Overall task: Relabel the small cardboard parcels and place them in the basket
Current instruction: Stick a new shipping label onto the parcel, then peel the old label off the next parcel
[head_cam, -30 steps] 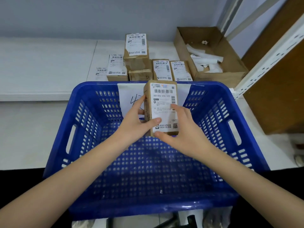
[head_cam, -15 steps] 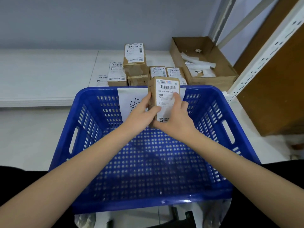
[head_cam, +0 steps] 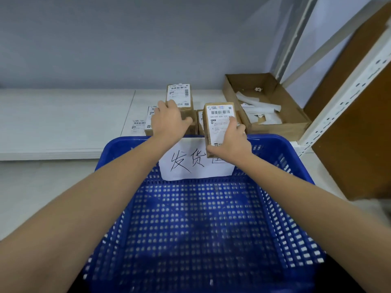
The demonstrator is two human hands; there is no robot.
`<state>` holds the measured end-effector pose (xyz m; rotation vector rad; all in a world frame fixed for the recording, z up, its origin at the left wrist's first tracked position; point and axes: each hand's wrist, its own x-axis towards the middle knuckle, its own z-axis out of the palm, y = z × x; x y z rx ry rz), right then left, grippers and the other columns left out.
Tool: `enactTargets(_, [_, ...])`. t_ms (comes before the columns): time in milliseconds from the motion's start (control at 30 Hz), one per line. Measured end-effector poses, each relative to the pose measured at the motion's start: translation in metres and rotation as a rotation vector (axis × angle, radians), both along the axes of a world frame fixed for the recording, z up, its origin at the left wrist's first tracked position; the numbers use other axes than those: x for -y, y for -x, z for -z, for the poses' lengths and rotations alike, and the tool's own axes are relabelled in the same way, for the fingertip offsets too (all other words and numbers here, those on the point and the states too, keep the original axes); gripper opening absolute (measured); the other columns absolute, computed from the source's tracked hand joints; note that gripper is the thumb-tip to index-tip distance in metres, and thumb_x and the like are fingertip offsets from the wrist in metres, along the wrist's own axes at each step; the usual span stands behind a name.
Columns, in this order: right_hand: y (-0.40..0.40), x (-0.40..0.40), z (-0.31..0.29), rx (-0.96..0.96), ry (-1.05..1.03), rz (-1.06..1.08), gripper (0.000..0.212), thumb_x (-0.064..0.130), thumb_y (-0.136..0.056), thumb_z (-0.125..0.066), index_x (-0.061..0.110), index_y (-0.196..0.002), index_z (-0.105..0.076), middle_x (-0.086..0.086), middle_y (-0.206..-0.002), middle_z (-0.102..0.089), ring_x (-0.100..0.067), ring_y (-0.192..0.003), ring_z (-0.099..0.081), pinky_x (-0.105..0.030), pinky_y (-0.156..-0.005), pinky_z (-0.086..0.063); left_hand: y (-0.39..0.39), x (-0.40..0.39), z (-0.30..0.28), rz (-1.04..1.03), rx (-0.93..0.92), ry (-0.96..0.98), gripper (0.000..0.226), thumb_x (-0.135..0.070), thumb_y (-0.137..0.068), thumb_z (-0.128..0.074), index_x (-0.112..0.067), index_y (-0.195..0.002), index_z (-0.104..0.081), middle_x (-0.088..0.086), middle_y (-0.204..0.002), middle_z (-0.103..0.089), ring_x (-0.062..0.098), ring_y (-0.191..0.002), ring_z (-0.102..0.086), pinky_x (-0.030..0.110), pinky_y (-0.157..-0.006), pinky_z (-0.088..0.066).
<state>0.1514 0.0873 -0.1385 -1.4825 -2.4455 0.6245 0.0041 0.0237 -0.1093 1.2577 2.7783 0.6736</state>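
My right hand point(head_cam: 231, 142) grips a small cardboard parcel point(head_cam: 218, 120) with a white barcode label, held upright above the far rim of the blue plastic basket point(head_cam: 118, 149). My left hand point(head_cam: 169, 121) reaches past the rim and rests on the stacked parcels point(head_cam: 179, 98) on the white table, its fingers over the lower edge of the top one. Several more labelled parcels lie behind it, partly hidden by both hands. The basket holds no parcels; a white paper sign point(head_cam: 190, 166) with handwriting hangs on its far wall.
An open brown cardboard box point(head_cam: 292, 121) with white paper scraps sits at the back right. A white perforated shelf post point(head_cam: 347, 96) and a brown board point(head_cam: 364, 123) stand at the right. A loose label point(head_cam: 138, 123) lies left of the parcels.
My left hand let go of the held parcel and moved forward onto the stack on the table. My right hand carried the parcel farther, to the basket's far rim.
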Motion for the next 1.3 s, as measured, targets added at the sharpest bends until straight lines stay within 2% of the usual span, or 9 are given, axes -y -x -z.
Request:
enactTargets(100, [0.009, -0.016, -0.003, 0.017, 0.01, 0.003, 0.103, 0.048, -0.072, -0.075, 0.012, -0.145, -0.011, -0.016, -0.133, -0.032, -0.035, -0.119, -0.043, -0.04, -0.085, -0.042, 0.015, -0.017, -0.004, -0.077, 0.035, 0.044, 0.063, -0.045, -0.086, -0.063, -0.003, -0.128, -0.039, 0.017, -0.131, -0.038, 0.032, -0.115, -0.043, 0.035, -0.08, -0.036])
enactTargets(267, [0.027, -0.045, -0.012, 0.065, 0.018, 0.018, 0.096, 0.054, -0.074, -0.071, 0.013, -0.141, -0.015, -0.015, -0.134, -0.032, -0.034, -0.119, -0.044, -0.038, -0.082, -0.04, 0.033, -0.042, -0.006, -0.126, 0.168, 0.062, 0.079, -0.054, -0.082, -0.065, -0.006, -0.135, -0.033, 0.016, -0.135, -0.035, 0.033, -0.123, -0.04, 0.04, -0.092, -0.04])
enactTargets(433, [0.047, -0.07, -0.016, 0.102, 0.004, 0.004, 0.094, 0.056, -0.076, -0.069, 0.014, -0.142, -0.015, -0.013, -0.135, -0.032, -0.032, -0.121, -0.044, -0.038, -0.083, -0.042, 0.047, -0.067, 0.0, -0.133, 0.189, 0.09, 0.086, -0.06, -0.081, -0.063, -0.006, -0.138, -0.029, 0.017, -0.135, -0.037, 0.033, -0.123, -0.041, 0.042, -0.096, -0.039])
enactTargets(500, [0.055, -0.077, -0.012, 0.118, -0.008, -0.001, 0.094, 0.056, -0.076, -0.068, 0.014, -0.142, -0.016, -0.013, -0.134, -0.034, -0.031, -0.12, -0.044, -0.036, -0.08, -0.04, 0.049, -0.075, 0.007, -0.139, 0.175, 0.096, 0.088, -0.062, -0.08, -0.062, -0.005, -0.139, -0.03, 0.018, -0.135, -0.038, 0.034, -0.124, -0.041, 0.042, -0.098, -0.037])
enactTargets(700, [0.076, -0.096, 0.005, 0.114, 0.027, 0.031, 0.095, 0.058, -0.076, -0.068, 0.013, -0.143, -0.018, -0.014, -0.138, -0.032, -0.032, -0.121, -0.046, -0.039, -0.088, -0.045, 0.05, -0.09, 0.026, -0.136, 0.172, 0.088, 0.086, -0.062, -0.079, -0.063, -0.006, -0.136, -0.031, 0.018, -0.133, -0.039, 0.034, -0.121, -0.043, 0.043, -0.096, -0.039])
enactTargets(933, [0.087, -0.111, 0.018, 0.095, 0.054, 0.032, 0.095, 0.06, -0.075, -0.066, 0.012, -0.142, -0.018, -0.015, -0.143, -0.03, -0.031, -0.124, -0.043, -0.041, -0.092, -0.044, 0.044, -0.095, 0.036, -0.072, 0.058, 0.09, 0.08, -0.057, -0.08, -0.064, -0.007, -0.133, -0.031, 0.017, -0.132, -0.036, 0.033, -0.119, -0.041, 0.041, -0.093, -0.041])
enactTargets(1033, [0.089, -0.109, 0.024, 0.112, 0.05, 0.011, 0.092, 0.059, -0.075, -0.067, 0.013, -0.14, -0.021, -0.013, -0.132, -0.036, -0.03, -0.118, -0.046, -0.037, -0.083, -0.042, 0.045, -0.096, 0.038, -0.068, 0.059, 0.092, 0.079, -0.056, -0.08, -0.063, -0.007, -0.132, -0.031, 0.016, -0.132, -0.035, 0.033, -0.119, -0.04, 0.041, -0.093, -0.04])
enactTargets(1167, [0.09, -0.108, 0.03, 0.128, 0.031, 0.002, 0.089, 0.06, -0.075, -0.066, 0.014, -0.139, -0.023, -0.013, -0.132, -0.037, -0.03, -0.118, -0.046, -0.035, -0.076, -0.037, 0.046, -0.095, 0.037, -0.071, 0.067, 0.099, 0.081, -0.057, -0.08, -0.064, -0.007, -0.133, -0.03, 0.016, -0.132, -0.034, 0.033, -0.119, -0.04, 0.041, -0.092, -0.04])
enactTargets(1300, [0.089, -0.109, 0.033, 0.109, 0.095, 0.016, 0.091, 0.058, -0.076, -0.066, 0.015, -0.142, -0.02, -0.014, -0.137, -0.034, -0.032, -0.122, -0.044, -0.039, -0.087, -0.043, 0.045, -0.094, 0.035, -0.075, 0.089, 0.107, 0.084, -0.057, -0.079, -0.064, -0.007, -0.136, -0.028, 0.015, -0.133, -0.034, 0.032, -0.118, -0.041, 0.041, -0.09, -0.04])
